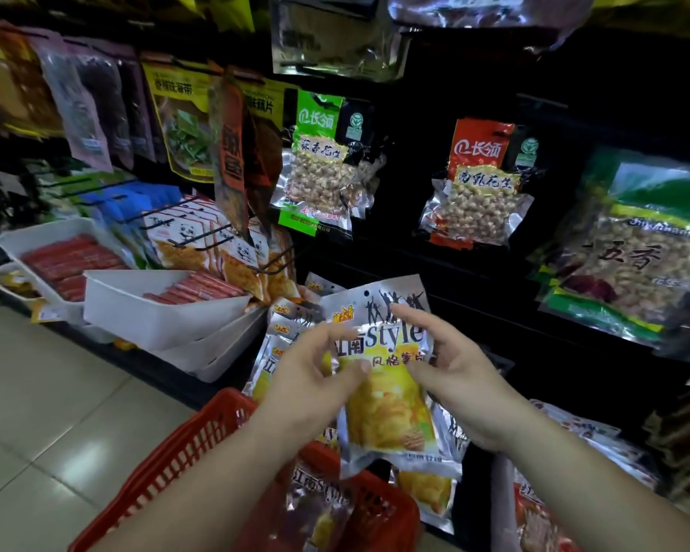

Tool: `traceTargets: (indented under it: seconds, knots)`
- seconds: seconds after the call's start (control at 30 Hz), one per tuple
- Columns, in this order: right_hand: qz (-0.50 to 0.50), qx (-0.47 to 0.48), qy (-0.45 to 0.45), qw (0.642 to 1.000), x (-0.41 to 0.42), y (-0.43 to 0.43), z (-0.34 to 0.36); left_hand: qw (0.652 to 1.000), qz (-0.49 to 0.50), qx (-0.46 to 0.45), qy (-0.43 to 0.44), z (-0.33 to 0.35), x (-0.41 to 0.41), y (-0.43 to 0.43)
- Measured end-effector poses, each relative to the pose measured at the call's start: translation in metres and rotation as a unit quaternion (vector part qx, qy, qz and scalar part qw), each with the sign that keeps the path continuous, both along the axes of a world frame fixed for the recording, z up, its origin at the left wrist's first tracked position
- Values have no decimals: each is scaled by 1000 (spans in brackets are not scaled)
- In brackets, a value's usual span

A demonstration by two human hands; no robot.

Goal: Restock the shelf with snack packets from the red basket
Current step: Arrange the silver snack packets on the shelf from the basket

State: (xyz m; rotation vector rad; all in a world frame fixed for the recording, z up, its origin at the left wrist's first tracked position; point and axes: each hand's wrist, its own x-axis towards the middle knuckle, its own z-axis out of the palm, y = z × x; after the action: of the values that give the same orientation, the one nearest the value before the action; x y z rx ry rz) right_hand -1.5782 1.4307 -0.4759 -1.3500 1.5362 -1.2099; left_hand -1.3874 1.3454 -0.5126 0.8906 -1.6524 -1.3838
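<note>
above red basket point(168, 464), left hand point(311, 376), right hand point(459, 376) holding snack packet point(391, 408)

Snack packet point(387, 388) glossy crinkled foil-plastic; red basket point(200, 452) plastic mesh; white trays point(156, 308) smooth plastic.

Counts:
- left hand point(315, 376) and right hand point(459, 380): 2 hands total.
- red basket point(200, 444), bottom centre: 1.
- snack packet point(387, 396), silver-yellow, mid-frame: 1 in front.
- same-kind packets behind it point(281, 330): at least 3, overlapping.
- packet in the basket point(319, 496): at least 1.
- white trays point(144, 312) with red sausages, left: 2.
- green-label peanut pack point(319, 165): 1 in front.
- red-label peanut pack point(479, 185): 1.
- right-edge green packs point(646, 249): stacked, count unclear.
</note>
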Motion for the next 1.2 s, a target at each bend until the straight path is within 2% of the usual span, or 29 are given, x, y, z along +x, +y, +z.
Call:
traceTargets:
  seconds: [0.07, 0.13, 0.2, 0.27, 0.37, 0.43, 0.53, 0.6, 0.7, 0.8, 0.87, 1.03, 1.2]
  knots:
    - [11, 3, -23, 1000, 2, 1, -1, 996, -9, 80, 26, 5, 2, -8]
    - [-5, 2, -53, 999, 4, 0, -1, 995, 7, 91, 47, 6, 1, -17]
    - [-29, -2, -40, 999, 4, -2, -1, 993, -2, 98, 63, 5, -2, -25]
    - [-97, -34, 21, 994, 3, -5, 0, 995, -19, 82, 51, 2, -5, -31]
    - [-194, -143, 121, 963, -5, -18, 9, 999, -24, 19, 26, -6, -14, -40]
    - [-199, -105, 218, 950, -12, -34, 17, 999, -25, -24, -17, -11, -19, -44]
    - [-138, 38, 355, 924, -24, -62, 18, 995, -47, -58, -61, -23, -26, -55]
    - [-128, 44, 422, 897, -29, -75, 9, 994, -78, -38, -73, -30, -30, -62]
    - [-149, -1, 505, 850, -38, -91, -8, 990, -111, -27, -85, -38, -38, -76]
    - [-190, -35, 514, 836, -54, -108, -25, 983, -83, -56, -151, -44, -51, -98]
    - [-199, -41, 533, 821, -62, -121, -37, 981, -69, -44, -177, -53, -61, -114]
    - [-179, 13, 561, 808, -80, -151, -90, 960, -61, 0, -274, -104, -79, -141]
    - [-134, 130, 426, 885, -89, -171, -164, 914, -154, 26, -375, -154, -74, -161]
